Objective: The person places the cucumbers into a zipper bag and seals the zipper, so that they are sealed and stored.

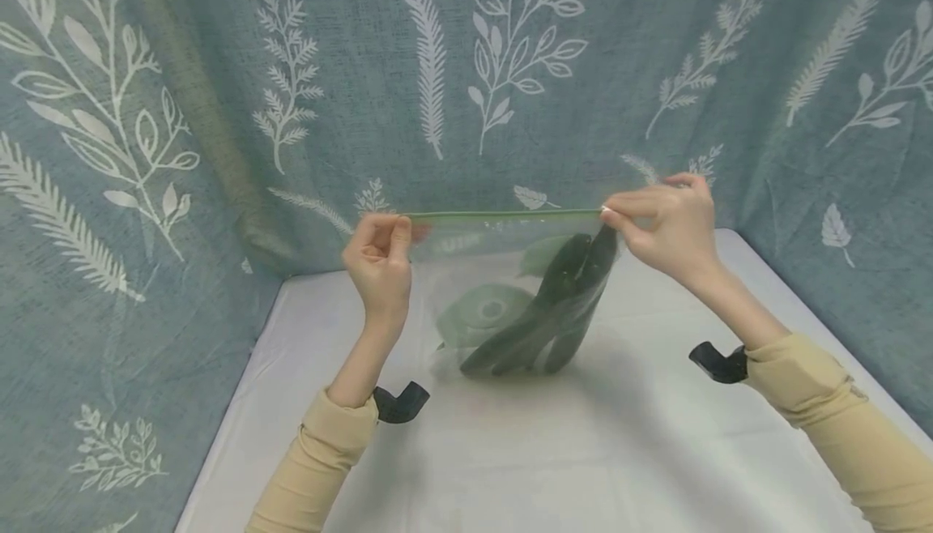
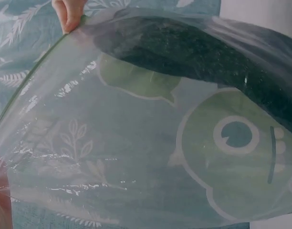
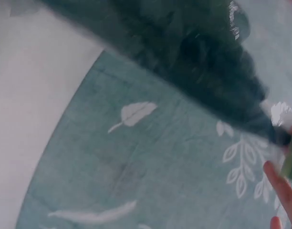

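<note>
A clear zip bag (image 1: 452,266) with a green zip edge and a printed green cartoon face hangs above the table, its lower part close to the cloth. Inside, several long dark green cucumbers (image 1: 554,306) lean toward the bag's right side; the left wrist view shows their bumpy skin (image 2: 174,47) through the plastic. My left hand (image 1: 382,262) pinches the left end of the zip edge between thumb and fingers. At the other end, the right hand (image 1: 666,225) pinches the top corner. The zip edge is stretched straight between both hands and looks pressed together.
White cloth covers the table (image 1: 525,468). Blue-green curtains (image 1: 350,79) with white leaf prints enclose it at the back and on both sides. Black wrist mounts (image 1: 402,403) stick out from both beige sleeves.
</note>
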### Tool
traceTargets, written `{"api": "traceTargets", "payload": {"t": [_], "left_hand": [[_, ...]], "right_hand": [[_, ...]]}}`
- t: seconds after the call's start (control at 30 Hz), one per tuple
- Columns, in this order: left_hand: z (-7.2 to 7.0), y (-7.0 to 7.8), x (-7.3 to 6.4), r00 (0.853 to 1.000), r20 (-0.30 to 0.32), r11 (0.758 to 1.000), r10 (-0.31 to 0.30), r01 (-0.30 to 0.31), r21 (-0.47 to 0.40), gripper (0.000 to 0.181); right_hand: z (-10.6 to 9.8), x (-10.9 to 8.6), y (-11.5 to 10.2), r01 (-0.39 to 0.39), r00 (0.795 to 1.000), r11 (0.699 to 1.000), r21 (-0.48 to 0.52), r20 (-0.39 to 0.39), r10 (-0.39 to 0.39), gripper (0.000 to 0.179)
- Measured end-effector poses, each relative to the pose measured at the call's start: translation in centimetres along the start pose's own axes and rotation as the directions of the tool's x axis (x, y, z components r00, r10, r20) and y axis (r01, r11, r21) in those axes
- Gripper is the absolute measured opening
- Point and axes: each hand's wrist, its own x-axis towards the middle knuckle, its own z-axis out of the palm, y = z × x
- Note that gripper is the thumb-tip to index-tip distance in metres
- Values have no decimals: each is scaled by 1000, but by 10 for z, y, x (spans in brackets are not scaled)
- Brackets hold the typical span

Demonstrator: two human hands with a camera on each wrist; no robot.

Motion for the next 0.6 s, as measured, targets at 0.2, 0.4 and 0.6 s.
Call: {"api": "traceTargets", "payload": {"t": [0.2, 0.4, 0.6], "left_hand": [[0, -4, -2, 1000, -17, 999, -9, 9, -33, 10], [-5, -2, 3, 1000, -20, 1000, -15, 15, -7, 10], [-7, -1, 3, 997, 43, 997, -59, 61, -45, 18]], "right_hand": [[-6, -12, 15, -64, 996, 997, 42, -54, 67, 12], [5, -20, 14, -339, 941, 859, 383, 150, 304, 27], [40, -57, 21, -687, 717, 431, 585, 642, 271, 75]]}}
